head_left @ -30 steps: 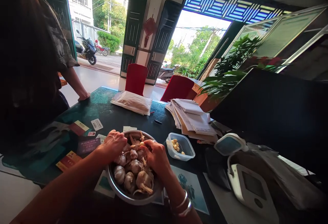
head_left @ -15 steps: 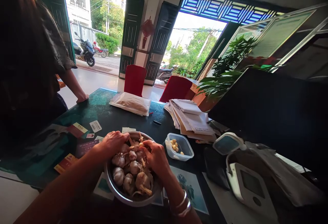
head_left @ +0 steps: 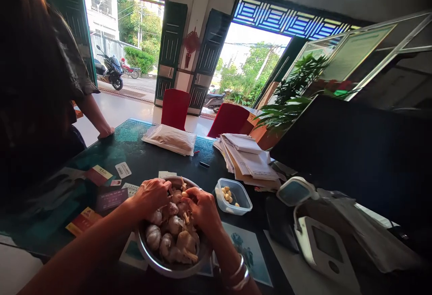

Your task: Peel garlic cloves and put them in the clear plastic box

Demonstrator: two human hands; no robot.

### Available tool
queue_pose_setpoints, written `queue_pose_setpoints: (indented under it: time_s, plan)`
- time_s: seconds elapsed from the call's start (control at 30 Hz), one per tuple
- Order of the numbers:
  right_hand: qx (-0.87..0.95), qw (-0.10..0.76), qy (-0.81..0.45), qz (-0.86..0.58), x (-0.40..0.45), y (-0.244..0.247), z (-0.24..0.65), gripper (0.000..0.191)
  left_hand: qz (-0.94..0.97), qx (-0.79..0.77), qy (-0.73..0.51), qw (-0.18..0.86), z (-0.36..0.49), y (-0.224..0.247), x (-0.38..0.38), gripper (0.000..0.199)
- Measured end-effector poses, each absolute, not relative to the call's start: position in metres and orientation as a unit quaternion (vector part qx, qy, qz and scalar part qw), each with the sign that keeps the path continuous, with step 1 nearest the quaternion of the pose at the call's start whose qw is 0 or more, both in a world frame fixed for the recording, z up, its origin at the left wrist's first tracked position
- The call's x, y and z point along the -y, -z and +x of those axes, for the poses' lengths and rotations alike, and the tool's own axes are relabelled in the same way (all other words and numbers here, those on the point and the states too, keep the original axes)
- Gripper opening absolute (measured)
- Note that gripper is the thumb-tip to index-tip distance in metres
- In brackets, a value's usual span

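Note:
A metal bowl (head_left: 161, 266) full of garlic bulbs (head_left: 175, 225) stands on the dark table before me. Over its far left side, my left hand (head_left: 151, 197) is closed, fingers curled down; whatever they hold is hidden. My right hand (head_left: 203, 208) reaches in from the right and pinches a pale garlic clove (head_left: 184, 194) between thumb and forefinger. The two hands are close together but apart. Just right of the bowl sits a clear plastic container (head_left: 243, 197) with several peeled cloves (head_left: 228, 194) in it.
Beyond the bowl lie a plastic-wrapped packet (head_left: 170, 139) and a stack of papers (head_left: 245, 155). Cards (head_left: 108, 198) are spread at left. A white device with a screen (head_left: 326, 245) and a dark monitor (head_left: 354, 151) stand right. A person's hand (head_left: 107, 132) rests on the table's far left edge.
The view has shifted slightly, so the table and bowl appear a little lower and further left. Both hands stay at the bowl, with only small finger movements.

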State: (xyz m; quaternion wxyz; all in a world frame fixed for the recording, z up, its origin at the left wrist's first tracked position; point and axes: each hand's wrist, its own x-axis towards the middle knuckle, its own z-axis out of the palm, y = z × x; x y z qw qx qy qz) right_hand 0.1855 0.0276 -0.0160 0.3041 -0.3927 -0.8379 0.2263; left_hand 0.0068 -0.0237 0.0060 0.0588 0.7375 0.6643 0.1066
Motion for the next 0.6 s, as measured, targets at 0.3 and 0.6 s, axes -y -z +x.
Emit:
queue_pose_setpoints:
  time_s: [0.3,0.6]
  plan:
    - [0.856,0.342,-0.224,-0.317,-0.024,0.02,0.184,0.004,0.784,-0.563,-0.249,0.086,0.009,0.008,0.016,0.02]
    - [0.839,0.367,-0.226,-0.332,-0.023,0.019,0.185,0.013,0.768,-0.539,-0.331,0.097,0.012,0.006,0.018,0.022]
